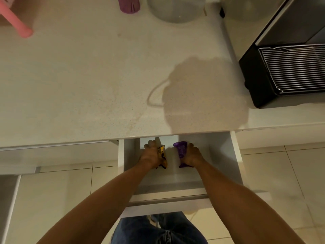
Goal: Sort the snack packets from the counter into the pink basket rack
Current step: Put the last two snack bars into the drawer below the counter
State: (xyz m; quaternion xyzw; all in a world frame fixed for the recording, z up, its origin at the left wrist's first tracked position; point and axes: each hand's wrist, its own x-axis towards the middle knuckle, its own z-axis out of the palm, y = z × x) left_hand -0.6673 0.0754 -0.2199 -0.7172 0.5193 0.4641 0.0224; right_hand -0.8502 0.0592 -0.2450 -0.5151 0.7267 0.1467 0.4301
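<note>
Yellow-and-black foil shows at the inner edge of the left hand (152,155), which is closed around a snack packet (162,156); just beside it, on its right, the right hand (190,156) is closed around a purple packet (181,150). Both hands sit low inside an open white drawer (235,155), its back part running under the tabletop (88,85) edge just beyond the fingers. One packet per hand looks like a way to carry two at once, though whether they are being lifted out or set down cannot be told. Beyond the hands the tabletop is bare of packets. Far ahead and to the left of the left hand a pink rack (16,23) shows only as a leg at the picture's corner; its baskets are out of sight. Ahead are a purple object (129,5) and a round basin (175,11); a black appliance with a wire grille (290,69) stands ahead-right. The overhanging tabletop edge stands in the way of lifting straight up.
</note>
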